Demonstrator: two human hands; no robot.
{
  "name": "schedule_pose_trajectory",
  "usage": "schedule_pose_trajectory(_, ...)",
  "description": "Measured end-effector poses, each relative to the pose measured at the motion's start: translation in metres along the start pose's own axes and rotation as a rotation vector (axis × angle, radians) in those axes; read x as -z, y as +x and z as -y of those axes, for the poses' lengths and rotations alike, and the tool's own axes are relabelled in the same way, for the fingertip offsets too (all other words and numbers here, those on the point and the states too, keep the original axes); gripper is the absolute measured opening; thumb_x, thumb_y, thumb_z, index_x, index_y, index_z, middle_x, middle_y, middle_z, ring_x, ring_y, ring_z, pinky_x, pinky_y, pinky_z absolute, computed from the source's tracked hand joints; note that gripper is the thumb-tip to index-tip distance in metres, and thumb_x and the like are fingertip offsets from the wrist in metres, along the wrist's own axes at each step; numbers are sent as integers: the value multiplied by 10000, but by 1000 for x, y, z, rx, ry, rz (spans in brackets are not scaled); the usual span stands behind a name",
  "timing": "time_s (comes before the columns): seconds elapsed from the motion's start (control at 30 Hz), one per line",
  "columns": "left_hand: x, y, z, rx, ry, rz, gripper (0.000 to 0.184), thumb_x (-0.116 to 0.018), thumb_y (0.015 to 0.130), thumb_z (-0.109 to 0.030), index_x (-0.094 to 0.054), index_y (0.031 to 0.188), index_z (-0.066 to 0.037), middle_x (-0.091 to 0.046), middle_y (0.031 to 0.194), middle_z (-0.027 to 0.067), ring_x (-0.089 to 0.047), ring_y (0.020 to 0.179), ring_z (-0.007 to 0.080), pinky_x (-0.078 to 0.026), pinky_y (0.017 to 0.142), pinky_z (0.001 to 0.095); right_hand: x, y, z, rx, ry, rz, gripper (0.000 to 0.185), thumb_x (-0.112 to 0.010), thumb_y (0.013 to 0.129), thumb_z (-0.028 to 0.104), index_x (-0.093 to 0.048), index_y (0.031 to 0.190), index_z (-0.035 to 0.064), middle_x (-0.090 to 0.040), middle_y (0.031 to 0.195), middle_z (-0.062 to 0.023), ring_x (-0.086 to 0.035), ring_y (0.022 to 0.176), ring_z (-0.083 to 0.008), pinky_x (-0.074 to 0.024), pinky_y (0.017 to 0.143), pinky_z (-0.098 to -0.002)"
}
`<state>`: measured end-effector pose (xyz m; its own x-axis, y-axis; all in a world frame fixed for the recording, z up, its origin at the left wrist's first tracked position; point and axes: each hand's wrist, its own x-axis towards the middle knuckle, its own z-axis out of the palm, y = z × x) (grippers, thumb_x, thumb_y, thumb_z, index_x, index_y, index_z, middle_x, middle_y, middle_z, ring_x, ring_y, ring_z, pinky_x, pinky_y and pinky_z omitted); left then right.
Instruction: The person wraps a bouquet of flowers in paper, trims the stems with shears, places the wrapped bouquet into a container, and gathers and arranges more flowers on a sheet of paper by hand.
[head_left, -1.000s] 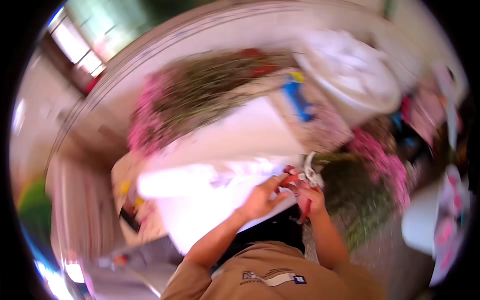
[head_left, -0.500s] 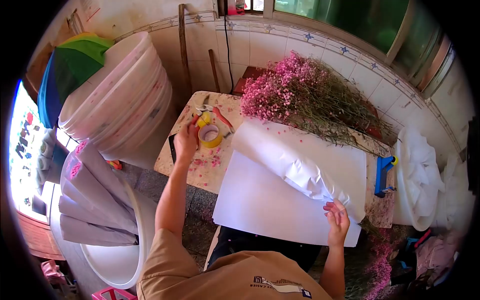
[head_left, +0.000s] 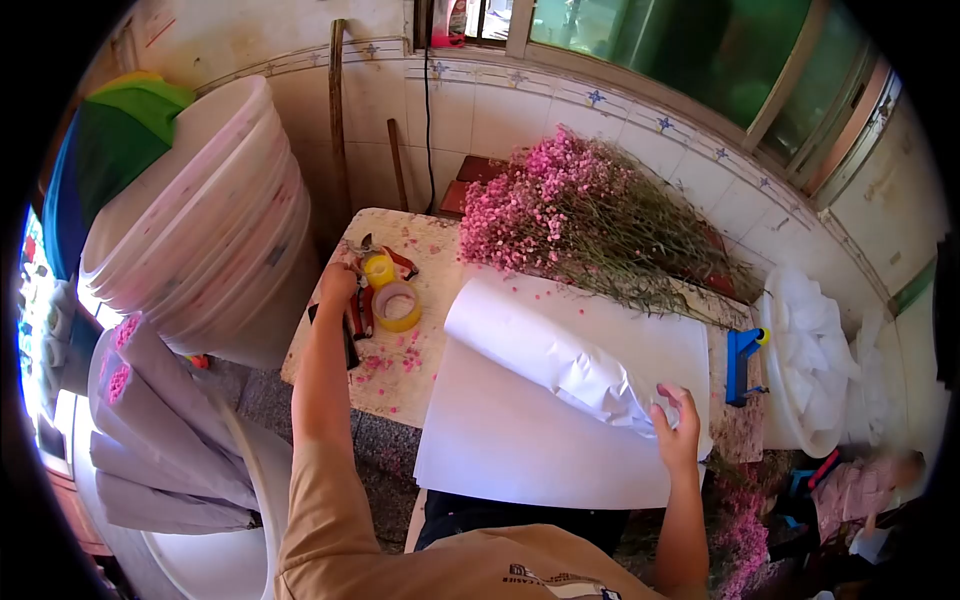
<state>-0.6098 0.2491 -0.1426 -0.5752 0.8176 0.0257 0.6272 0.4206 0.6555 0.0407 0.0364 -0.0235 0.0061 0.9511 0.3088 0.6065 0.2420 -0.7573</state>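
My left hand (head_left: 339, 286) reaches to the left side of the table, its fingers closed beside red-handled pruning shears (head_left: 363, 313). Whether anything is between those fingers is hidden. More red handles and a metal blade lie just beyond, around a small yellow tape roll (head_left: 379, 268). A wider roll of yellow tape (head_left: 397, 305) rests nearby. White paper sheets (head_left: 520, 430) cover the table in front of me, and on them lies a rolled white paper bundle (head_left: 560, 362), crumpled at its right end. My right hand (head_left: 680, 425) is at that end, thumb and fingers apart and curved.
Pink-flowered stems (head_left: 590, 205) are heaped at the table's back. A blue tape dispenser (head_left: 738, 365) stands at the right edge. Stacked white tubs (head_left: 200, 230) rise at left, above wrapped bundles (head_left: 165, 430) in another tub. A black object (head_left: 349, 345) lies by the table's left edge.
The view has shifted. My left hand has drawn back leftward from the tools, baring more red handles. My right hand has turned, its thumb and fingers now curved beside the bundle's end.
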Motion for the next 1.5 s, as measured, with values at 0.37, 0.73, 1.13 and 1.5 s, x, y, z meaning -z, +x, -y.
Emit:
schedule_pose_trajectory(0.37, -13, -310, -99, 162, -1041, 774, 561, -644, 1014, -186, -442, 1459, 91, -667, 1257, 224, -667, 1133, 281, -546, 960, 379, -52, 125, -11, -200, 5, 923, 1000, -924, 649, 212, -444, 1493, -25, -572, 1430, -215, -548, 1325, -291, -417, 1119, -357)
schedule_pose_trajectory(0.73, -62, -431, -180, 159, -1614, 1076, 982, -941, 728, -393, -415, 1487, -60, -556, 1390, 81, -531, 1305, 269, -446, 1076, 479, 49, -46, 16, -64, -91, 614, 1163, -977, 570, 301, -388, 1528, 7, -523, 1456, -246, -521, 1354, -364, -394, 1139, -411)
schedule_pose_trajectory(1.13, -71, -548, -220, -485, -926, 1728, 968, -980, 674, -182, -462, 1482, -53, -544, 1473, 120, -510, 1369, 250, -397, 1172, 426, 78, -240, -21, -379, 87, 170, 1265, -1016, 571, 308, -293, 1560, -7, -436, 1516, -177, -461, 1397, -285, -386, 1158, -436)
schedule_pose_trajectory(1.5, -24, -490, -260, -446, -1499, 1622, 859, -816, 886, -219, -319, 1565, -49, -384, 1585, 200, -442, 1434, 287, -343, 1189, 436, 71, -247, -21, -323, 153, 121, 1174, -1025, 553, 295, -402, 1504, 1, -519, 1440, -163, -531, 1332, -270, -435, 1117, -429)
